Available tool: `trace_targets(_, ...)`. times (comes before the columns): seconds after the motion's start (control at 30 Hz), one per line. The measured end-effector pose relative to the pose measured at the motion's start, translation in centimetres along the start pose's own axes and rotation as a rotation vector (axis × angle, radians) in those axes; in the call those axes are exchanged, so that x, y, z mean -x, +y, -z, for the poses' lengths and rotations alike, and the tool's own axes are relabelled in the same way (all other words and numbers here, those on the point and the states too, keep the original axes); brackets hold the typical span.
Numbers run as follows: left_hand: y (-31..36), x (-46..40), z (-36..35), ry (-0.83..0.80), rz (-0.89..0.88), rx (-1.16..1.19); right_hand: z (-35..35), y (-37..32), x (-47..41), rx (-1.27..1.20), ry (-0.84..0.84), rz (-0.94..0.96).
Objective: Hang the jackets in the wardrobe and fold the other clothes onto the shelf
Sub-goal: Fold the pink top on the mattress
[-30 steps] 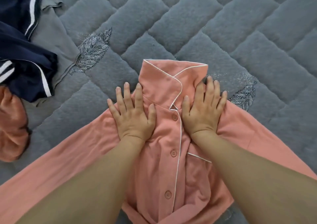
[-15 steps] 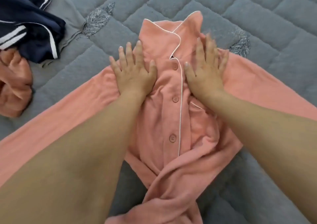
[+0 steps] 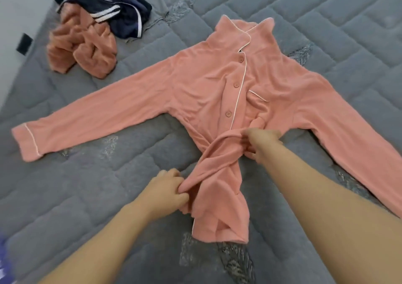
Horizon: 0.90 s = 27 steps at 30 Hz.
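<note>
1. One bed [image 3: 326,18], covered in grey quilting, fills the whole frame and carries everything. Its plush surface could drag on cloth, so a garment pulled across it may bunch rather than slide flat.
2. One pink pyjama top [image 3: 208,83] lies face up across the middle of the frame, collar toward the top, both sleeves spread to the left and right edges. Its lower half is twisted into a rope at lower centre. If that twist is tugged from both ends it may tighten instead of opening, and the smoothed chest could wrinkle or skew.
3. One crumpled pink garment [image 3: 80,44] sits in the upper left, touching one navy garment with white stripes [image 3: 121,12] above it; a grey piece of cloth [image 3: 156,7] peeks out beside them. That heap lies near the bed's edge and could slip off if the covering is jerked.
4. Two hands. The right hand [image 3: 262,144] has its fingers clamped round the twisted cloth at centre right; the left hand [image 3: 167,188] pinches a fold of the same twist at lower centre. A loose pinch may let the hem spring back.
5. Three buttons show on the placket.
</note>
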<state>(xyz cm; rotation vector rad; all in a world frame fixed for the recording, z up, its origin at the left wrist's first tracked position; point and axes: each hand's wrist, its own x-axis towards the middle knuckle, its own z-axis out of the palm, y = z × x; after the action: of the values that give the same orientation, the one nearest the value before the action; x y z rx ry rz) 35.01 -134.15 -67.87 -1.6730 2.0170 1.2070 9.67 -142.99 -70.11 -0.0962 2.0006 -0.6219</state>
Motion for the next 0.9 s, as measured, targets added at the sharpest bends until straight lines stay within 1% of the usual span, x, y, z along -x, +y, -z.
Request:
trace_targets(0.07, 1.7, 2.2, 1.4, 0.029, 0.048, 0.318, 0.4, 0.2, 0.4, -0.056, -0.119, 0.008)
trace_targets(0.1, 2.9, 3.5, 2.2, 0.062, 0.037, 0.445, 1.1, 0.4, 0.7, -0.059, -0.157, 0.030)
trace_targets(0.13, 4.7, 4.7, 2.8, 0.071, 0.000, 0.521, 2.1, 0.7, 1.3, -0.070, -0.180, 0.058)
trace_targets(0.17, 7.0, 5.8, 2.8, 0.059, -0.048, 0.547, 3.6, 0.8, 2.1, -0.085, -0.178, 0.092)
trace_targets(0.23, 12.8, 7.2, 0.7, -0.020, -0.138, 0.457, 7.5, 1.5, 3.1, -0.022, -0.149, 0.175)
trace_targets(0.27, 16.0, 7.5, -1.1, -0.100, -0.174, 0.385, 9.9, 2.1, 3.3, 0.015, -0.158, 0.198)
trace_targets(0.3, 19.0, 7.4, -3.2, -0.226, -0.211, 0.310, 12.5, 2.8, 3.4, 0.048, -0.175, 0.186)
trace_targets(0.37, 23.6, 6.3, -7.1, -0.545, -0.257, 0.133, 17.6, 4.4, 2.5, 0.127, -0.163, 0.152)
trace_targets(0.4, 24.5, 5.6, -8.5, -0.607, -0.270, 0.034, 19.8, 5.6, 1.9, 0.211, -0.134, 0.159)
trace_targets(0.43, 24.3, 4.9, -9.3, -0.559, -0.248, -0.053, 21.3, 6.9, 1.2, 0.321, -0.099, 0.177)
trace_targets(0.47, 23.0, 4.0, -9.6, -0.399, -0.187, -0.146, 22.2, 8.4, 0.8, 0.405, -0.066, 0.191)
trace_targets(0.5, 21.0, 3.4, -9.7, -0.151, -0.094, -0.218, 22.2, 9.9, 0.6, 0.437, -0.062, 0.180)
trace_targets(0.53, 18.7, 3.1, -9.5, 0.106, 0.023, -0.238, 21.8, 11.5, 0.6, 0.467, -0.071, 0.161)
trace_targets(0.57, 16.4, 2.9, -9.3, 0.322, 0.162, -0.226, 20.9, 13.0, 0.5, 0.518, -0.050, 0.145)
trace_targets(0.6, 14.1, 2.8, -9.2, 0.478, 0.305, -0.172, 19.9, 14.3, 0.4, 0.566, 0.003, 0.140)
trace_targets(0.63, 12.0, 2.5, -9.0, 0.539, 0.425, -0.056, 18.8, 15.3, 0.4, 0.549, 0.034, 0.152)
trace_targets(0.67, 10.5, 2.1, -8.8, 0.502, 0.506, 0.081, 17.8, 15.9, 0.6, 0.499, 0.039, 0.168)
trace_targets(0.7, 9.8, 1.6, -8.8, 0.393, 0.552, 0.166, 16.9, 16.3, 0.7, 0.474, 0.048, 0.168)
trace_targets(0.73, 9.4, 1.0, -9.3, 0.284, 0.565, 0.186, 16.2, 16.5, 0.9, 0.521, 0.084, 0.163)
trace_targets(0.77, 9.4, 0.6, -9.7, 0.237, 0.549, 0.182, 15.8, 16.4, 1.1, 0.606, 0.140, 0.145)
trace_targets(0.83, 10.0, 0.4, -10.6, 0.280, 0.451, 0.211, 15.0, 16.2, 2.1, 0.727, 0.235, 0.156)
trace_targets(0.87, 10.4, 0.5, -10.8, 0.310, 0.388, 0.345, 14.7, 16.1, 2.6, 0.768, 0.250, 0.197)
trace_targets(0.9, 10.5, 0.8, -10.8, 0.312, 0.332, 0.565, 14.2, 16.1, 3.2, 0.808, 0.237, 0.252)
